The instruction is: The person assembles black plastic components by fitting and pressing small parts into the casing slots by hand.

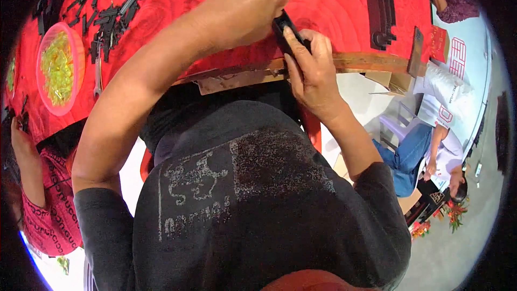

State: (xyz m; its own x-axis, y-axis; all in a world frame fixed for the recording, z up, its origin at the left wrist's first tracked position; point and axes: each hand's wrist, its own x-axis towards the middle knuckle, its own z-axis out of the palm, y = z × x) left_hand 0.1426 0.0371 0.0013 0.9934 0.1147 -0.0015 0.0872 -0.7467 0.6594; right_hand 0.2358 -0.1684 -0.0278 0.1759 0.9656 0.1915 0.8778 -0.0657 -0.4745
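Observation:
My right hand (316, 73) is closed round a narrow black piece (291, 31), long and straight-sided, just over the table's near edge. Its thumb and index finger press along the piece. Against the piece's far end rests my left hand (250, 5), curled into a fist with the back of the hand up. Its fingertips are hidden, so what it grips does not show. A red cloth (323, 0) with a rose-like pattern covers the table beneath both hands.
Loose black strips (116, 8) lie heaped at the far left. Nearby are a pink bowl (79, 70) of yellow-green bits and a metal wrench (98, 75). Long black parts (381, 8) are stacked at right. Other people sit left (48, 199) and right (414, 151).

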